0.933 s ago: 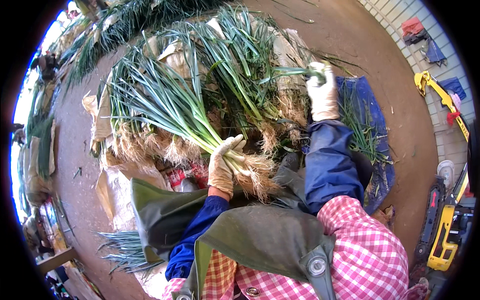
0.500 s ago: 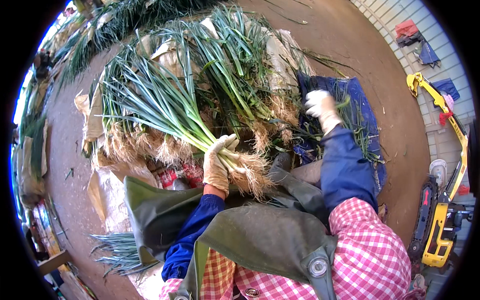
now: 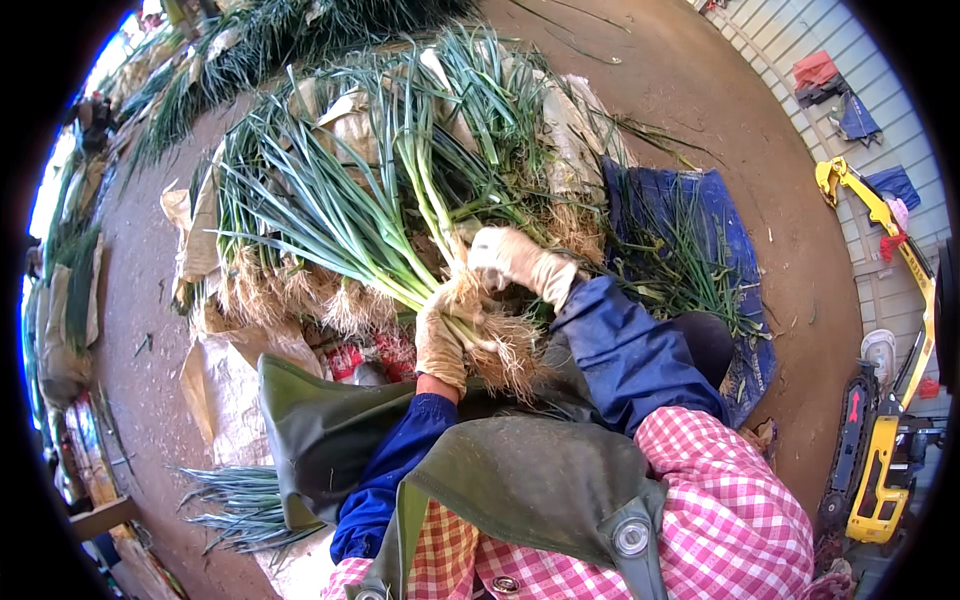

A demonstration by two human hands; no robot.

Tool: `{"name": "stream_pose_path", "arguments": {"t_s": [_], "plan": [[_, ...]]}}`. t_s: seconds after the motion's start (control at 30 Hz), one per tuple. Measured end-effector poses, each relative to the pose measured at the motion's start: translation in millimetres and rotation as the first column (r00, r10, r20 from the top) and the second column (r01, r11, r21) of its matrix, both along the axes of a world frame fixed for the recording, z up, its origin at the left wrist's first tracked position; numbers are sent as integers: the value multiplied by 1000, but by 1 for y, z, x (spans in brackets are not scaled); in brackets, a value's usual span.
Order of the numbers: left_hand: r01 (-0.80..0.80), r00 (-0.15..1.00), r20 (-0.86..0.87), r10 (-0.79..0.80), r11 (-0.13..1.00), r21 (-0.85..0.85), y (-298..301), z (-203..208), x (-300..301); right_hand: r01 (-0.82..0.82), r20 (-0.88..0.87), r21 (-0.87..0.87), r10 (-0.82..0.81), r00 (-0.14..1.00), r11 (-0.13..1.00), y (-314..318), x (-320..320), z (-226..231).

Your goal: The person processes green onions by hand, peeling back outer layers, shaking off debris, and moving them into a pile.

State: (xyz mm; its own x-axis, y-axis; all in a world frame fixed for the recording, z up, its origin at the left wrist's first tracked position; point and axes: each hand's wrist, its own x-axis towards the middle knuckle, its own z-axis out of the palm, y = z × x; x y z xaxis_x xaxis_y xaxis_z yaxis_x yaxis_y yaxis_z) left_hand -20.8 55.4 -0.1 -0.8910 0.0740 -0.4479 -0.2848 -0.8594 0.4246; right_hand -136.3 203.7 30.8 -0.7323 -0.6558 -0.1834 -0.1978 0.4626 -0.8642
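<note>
Scallions (image 3: 372, 262), probably light, bruisable, best held by stems (image 3: 408, 291), are filling the clenched left hand (image 3: 440, 342) mid-frame; the right hand (image 3: 515, 262) is gripping more.

head cam: left one of a side-by-side fisheye pair, worn on the head, above the green apron (image 3: 530, 480)
facing: down and forward past the apron; upright, not mirrored
apron: nearest to lens, lower edge of view crops it
hands: left hand (image 3: 440, 345) and right hand (image 3: 515, 262) just beyond apron, close range
leek heap (image 3: 300, 45): well beyond apron, far range
yellow machine (image 3: 882, 480): right of apron, out by the rim
tiled surface (image 3: 840, 105): beyond and right of apron, lines bowed
</note>
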Motion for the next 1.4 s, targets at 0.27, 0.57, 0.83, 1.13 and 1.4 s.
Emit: {"name": "stream_pose_path", "arguments": {"t_s": [0.27, 0.57, 0.83, 1.13, 1.4], "plan": [[172, 985, 13, -172, 973, -155, -44, -12, 16, 170, 591, -334, 66, 804, 927, -21, 35, 8], [91, 996, -15, -91, 996, -1, -34, -23, 17, 690, 919, -289, -11, 395, 664, -87, 9, -48], [6, 999, 34, -8, 998, 62, -25, -8, 15, 588, -40, 142, -589, 807, 796, -73, -8, -65], [-53, 999, -12, 52, 997, -59, -30, -12, 14, 266, 496, -682, 164, 853, 682, 63, 42, 68], [16, 1000, 8, -16, 1000, 0, -19, -8, 14, 572, -133, 721, -731, 669, 392, 318, 49, 143]]}}
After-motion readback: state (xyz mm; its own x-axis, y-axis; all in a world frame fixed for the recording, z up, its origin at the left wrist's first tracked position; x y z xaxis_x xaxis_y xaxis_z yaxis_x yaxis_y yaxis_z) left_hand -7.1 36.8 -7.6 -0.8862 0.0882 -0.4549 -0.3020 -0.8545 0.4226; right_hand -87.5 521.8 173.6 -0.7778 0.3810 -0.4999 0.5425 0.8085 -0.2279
